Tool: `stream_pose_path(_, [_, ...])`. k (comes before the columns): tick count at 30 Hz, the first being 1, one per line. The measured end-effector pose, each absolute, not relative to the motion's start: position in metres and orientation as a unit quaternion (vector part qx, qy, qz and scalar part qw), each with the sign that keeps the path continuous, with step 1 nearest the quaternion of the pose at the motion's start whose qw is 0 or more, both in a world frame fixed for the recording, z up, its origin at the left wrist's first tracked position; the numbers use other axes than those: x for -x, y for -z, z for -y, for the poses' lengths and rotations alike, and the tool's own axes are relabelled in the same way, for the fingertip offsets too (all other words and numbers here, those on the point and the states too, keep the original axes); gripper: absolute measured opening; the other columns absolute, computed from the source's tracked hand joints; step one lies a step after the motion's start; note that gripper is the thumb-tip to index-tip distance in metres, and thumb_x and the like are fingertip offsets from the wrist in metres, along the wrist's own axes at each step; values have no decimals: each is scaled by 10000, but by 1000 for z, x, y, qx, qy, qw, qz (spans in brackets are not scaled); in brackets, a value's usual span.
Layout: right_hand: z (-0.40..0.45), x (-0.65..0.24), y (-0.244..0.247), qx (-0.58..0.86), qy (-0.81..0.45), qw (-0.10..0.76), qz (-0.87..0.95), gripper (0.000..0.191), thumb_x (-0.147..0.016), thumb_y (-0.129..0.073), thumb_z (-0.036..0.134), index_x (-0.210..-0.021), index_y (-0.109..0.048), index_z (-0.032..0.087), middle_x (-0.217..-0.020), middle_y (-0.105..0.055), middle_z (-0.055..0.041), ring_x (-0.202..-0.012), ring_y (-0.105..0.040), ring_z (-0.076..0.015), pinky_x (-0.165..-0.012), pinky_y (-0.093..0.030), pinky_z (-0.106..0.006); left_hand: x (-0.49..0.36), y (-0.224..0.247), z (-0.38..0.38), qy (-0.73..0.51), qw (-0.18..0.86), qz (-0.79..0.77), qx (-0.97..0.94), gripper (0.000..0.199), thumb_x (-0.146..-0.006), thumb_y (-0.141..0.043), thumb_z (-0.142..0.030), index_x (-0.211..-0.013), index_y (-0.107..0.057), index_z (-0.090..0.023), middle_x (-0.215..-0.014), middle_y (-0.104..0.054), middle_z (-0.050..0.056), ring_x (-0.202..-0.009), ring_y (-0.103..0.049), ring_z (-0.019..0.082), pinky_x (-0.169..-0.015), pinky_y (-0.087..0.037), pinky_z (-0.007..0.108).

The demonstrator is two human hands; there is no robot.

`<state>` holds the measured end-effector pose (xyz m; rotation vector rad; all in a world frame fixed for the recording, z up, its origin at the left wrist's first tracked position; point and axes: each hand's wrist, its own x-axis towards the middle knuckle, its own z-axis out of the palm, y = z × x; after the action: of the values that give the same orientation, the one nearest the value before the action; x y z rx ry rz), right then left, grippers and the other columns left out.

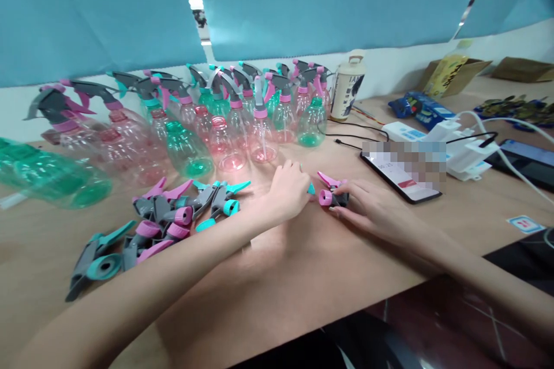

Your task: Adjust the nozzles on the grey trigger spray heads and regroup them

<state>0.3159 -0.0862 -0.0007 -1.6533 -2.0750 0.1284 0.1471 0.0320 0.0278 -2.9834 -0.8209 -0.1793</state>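
Clock positions are read in the head view, centred between the two hands.

Right hand (367, 202): grasps a pink-and-grey trigger sprayer head (331, 197) between thumb and fingers. The head sits just above the table (277, 282) or on it; contact cannot be determined. Its pink collar faces 9 o'clock, toward the left hand (291, 190).

Left hand: fingers curled, back of the hand uppermost. A small teal part (311, 188) shows at its 3 o'clock edge; whether the fingers grip this part cannot be determined.

Loose sprayer heads (162, 213), in pink-and-grey and teal-and-grey, lie piled between 8 and 9 o'clock.

Spray bottles (264, 138), clear pink and green, stand from 10 to 12 o'clock, many with trigger heads fitted. An open-necked green-based bottle (311, 127) stands at 12 o'clock. Green bottles (56, 176) lie at 9 o'clock, near the view's edge.

A white printed bottle (347, 89) stands between 12 and 1 o'clock. A smartphone (400, 179) lies near 3 o'clock, just before a white power strip (459, 153). A blue packet (426, 110) lies at 2 o'clock.
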Motion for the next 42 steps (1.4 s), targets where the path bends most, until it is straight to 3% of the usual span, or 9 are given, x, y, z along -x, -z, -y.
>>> stream_pose_path(5, [80,-318,0,604,-42,255,754,174,-860,-567,322,-992,-607,215,-1002,-675,-64,-894,-630,-218,-772,-467,-341,-111,-30,-14,86,-11,291,953,167,-836,-601,-170,-1001,-619,-154,-938,-610,72,-898,-531,241,-727,-439,341])
stream_pose_path(9, [67,-312,-3,568,-72,243,783,181,-888,-519,286,-1042,-601,240,-1063,-676,-37,-897,-640,-193,-760,-463,-305,-67,-33,12,209,-163,297,917,205,-816,-662,-165,-1006,-608,-221,-991,-626,3,-957,-515,195,-856,-409,332])
stream_pose_path(12, [52,-305,-10,563,-58,217,795,168,-883,-520,312,-1001,-618,243,-991,-698,-27,-816,-651,-193,-655,-452,-282,-43,-33,29,244,-214,330,887,219,-803,-679,-169,-1002,-624,-239,-923,-633,-14,-893,-522,184,-809,-410,319])
stream_pose_path(16, [40,-283,-34,569,-15,240,786,128,-863,-553,286,-917,-649,221,-830,-708,-20,-712,-637,-175,-582,-415,-262,-28,-31,39,279,-224,374,856,157,-781,-702,-197,-916,-631,-230,-811,-608,-27,-801,-505,180,-731,-389,309])
stream_pose_path(23, [43,-225,-59,466,-141,315,815,105,-871,-566,248,-861,-652,190,-596,-609,49,-521,-517,-73,-506,-360,-193,-32,-21,34,294,-266,386,833,222,-735,-738,-186,-912,-605,-210,-779,-579,-38,-733,-506,159,-708,-374,294])
stream_pose_path(26, [40,-220,-46,434,-150,340,821,251,-915,-510,317,-754,-631,167,-523,-538,58,-465,-444,-60,-474,-327,-189,-33,-16,34,300,-262,393,829,210,-716,-750,-185,-848,-587,-188,-744,-552,-37,-707,-507,156,-682,-374,286])
stream_pose_path(29, [40,-220,-33,403,-116,355,836,457,-974,-372,359,-638,-600,149,-511,-548,29,-456,-457,-64,-469,-334,-191,-31,-14,34,298,-237,400,834,206,-717,-748,-215,-782,-556,-178,-710,-530,-36,-686,-502,157,-661,-367,286])
stream_pose_path(35, [53,-209,-23,390,1,386,836,450,-970,-387,392,-784,-698,125,-629,-695,-39,-536,-620,-111,-517,-385,-217,-30,-13,32,308,-216,419,827,164,-757,-699,-251,-769,-556,-171,-723,-528,-17,-684,-499,160,-645,-368,290])
stream_pose_path(42, [66,-197,-19,449,18,401,798,425,-949,-425,413,-835,-721,130,-545,-666,-4,-441,-580,-106,-472,-370,-235,-28,-13,33,319,-226,414,822,112,-739,-680,-143,-812,-596,-160,-725,-519,-13,-685,-493,157,-643,-364,284])
